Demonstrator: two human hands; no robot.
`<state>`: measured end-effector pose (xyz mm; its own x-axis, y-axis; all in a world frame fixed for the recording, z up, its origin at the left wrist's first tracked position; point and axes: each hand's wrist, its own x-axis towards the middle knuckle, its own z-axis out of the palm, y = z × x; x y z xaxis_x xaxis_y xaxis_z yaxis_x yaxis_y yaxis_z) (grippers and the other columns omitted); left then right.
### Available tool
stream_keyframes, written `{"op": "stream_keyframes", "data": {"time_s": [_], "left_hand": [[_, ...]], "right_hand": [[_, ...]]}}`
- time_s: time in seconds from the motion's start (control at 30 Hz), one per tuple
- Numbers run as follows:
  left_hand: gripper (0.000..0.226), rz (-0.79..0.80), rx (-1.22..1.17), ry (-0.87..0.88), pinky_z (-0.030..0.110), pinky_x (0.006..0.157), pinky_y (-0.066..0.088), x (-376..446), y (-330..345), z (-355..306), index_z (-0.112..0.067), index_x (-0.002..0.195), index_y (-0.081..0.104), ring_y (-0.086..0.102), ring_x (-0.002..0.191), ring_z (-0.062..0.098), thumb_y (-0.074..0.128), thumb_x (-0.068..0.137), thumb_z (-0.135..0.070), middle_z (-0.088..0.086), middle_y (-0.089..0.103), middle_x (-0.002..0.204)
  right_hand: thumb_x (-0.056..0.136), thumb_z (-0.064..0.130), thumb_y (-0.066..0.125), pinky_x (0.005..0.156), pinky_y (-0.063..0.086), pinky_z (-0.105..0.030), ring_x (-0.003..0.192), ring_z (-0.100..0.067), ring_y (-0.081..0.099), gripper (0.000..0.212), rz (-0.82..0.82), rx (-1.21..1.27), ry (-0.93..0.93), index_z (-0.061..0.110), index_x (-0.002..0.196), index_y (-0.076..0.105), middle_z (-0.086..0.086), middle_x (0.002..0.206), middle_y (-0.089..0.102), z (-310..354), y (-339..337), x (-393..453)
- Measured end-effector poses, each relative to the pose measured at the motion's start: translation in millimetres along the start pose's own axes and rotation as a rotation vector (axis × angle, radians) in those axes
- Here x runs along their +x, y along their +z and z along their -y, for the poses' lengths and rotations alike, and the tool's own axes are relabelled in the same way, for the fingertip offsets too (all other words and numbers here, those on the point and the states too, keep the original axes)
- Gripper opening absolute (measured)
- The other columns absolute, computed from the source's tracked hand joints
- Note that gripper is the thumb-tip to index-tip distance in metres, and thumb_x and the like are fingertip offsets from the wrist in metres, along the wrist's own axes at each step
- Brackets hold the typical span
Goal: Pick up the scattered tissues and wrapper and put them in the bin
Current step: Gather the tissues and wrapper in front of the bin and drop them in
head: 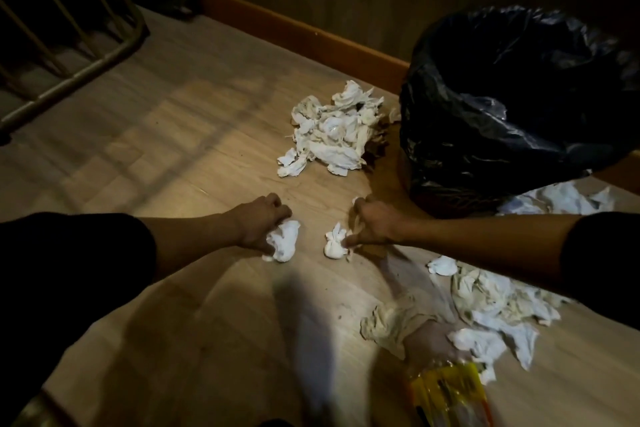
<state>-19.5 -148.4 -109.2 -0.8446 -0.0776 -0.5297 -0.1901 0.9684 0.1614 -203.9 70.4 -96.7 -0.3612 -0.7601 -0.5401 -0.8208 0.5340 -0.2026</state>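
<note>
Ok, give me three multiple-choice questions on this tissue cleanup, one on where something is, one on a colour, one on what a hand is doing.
1. Where is the bin?
A. far right, by the wall
B. near left
C. centre

2. What colour is the bin's liner bag?
A. white
B. black
C. blue

3. What is the left hand doing?
A. resting flat
B. pointing
C. gripping a crumpled tissue

Answers: 1 A, it stands beside the skirting board; 2 B, glossy black plastic; 3 C, fingers curl on the white wad.
</note>
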Motion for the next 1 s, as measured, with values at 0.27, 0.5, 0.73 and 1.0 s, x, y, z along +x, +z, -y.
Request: {"op": "stream_keyframes", "data": {"time_s": [0.27,0.5,0.73,1.0], "left_hand": [[0.027,-0.145,-0.171,0.042,0.026,0.073,0.039,-9,21,5,-0.013,0.106,0.064,0.059,0.094,0.027,0.068,0.084,-0.029,0.011,0.059,0.106],[0.039,-0.185,-0.280,0.049,0.027,0.064,0.040,-7,14,-13,-0.017,0.114,0.053,0.060,0.082,0.025,0.071,0.080,-0.026,0.003,0.064,0.092],[0.054,-0.115,-0.192,0.431,0.031,0.081,0.048,-1,3,-93,-0.035,0.140,0.042,0.056,0.092,0.022,0.055,0.087,-0.028,0.000,0.044,0.123],[0.051,-0.067,0.115,0.823,0.029,0.082,0.050,34,-8,-195,-0.035,0.137,0.051,0.064,0.103,0.028,0.049,0.090,-0.016,0.004,0.021,0.157]], "right_hand": [[0.089,0.054,0.055,0.067,0.042,-0.031,0.086,-0.026,0.056,0.054,-0.037,-0.038,-0.374,0.029,0.134,0.039,-0.008,0.116,0.046,35,29,12],[0.075,0.023,0.055,0.071,0.051,-0.034,0.078,-0.024,0.060,0.023,0.105,-0.006,-0.431,0.013,0.092,0.069,-0.004,0.086,0.066,48,15,-7],[0.080,0.017,0.063,0.065,0.036,-0.028,0.091,-0.028,0.058,0.026,0.053,-0.143,-0.299,0.013,0.106,0.065,-0.011,0.106,0.057,-17,14,-69],[0.082,0.022,0.059,0.070,0.051,-0.036,0.084,-0.030,0.060,0.021,-0.149,0.003,-0.108,0.014,0.099,0.067,-0.008,0.105,0.052,-82,51,-178]]}}
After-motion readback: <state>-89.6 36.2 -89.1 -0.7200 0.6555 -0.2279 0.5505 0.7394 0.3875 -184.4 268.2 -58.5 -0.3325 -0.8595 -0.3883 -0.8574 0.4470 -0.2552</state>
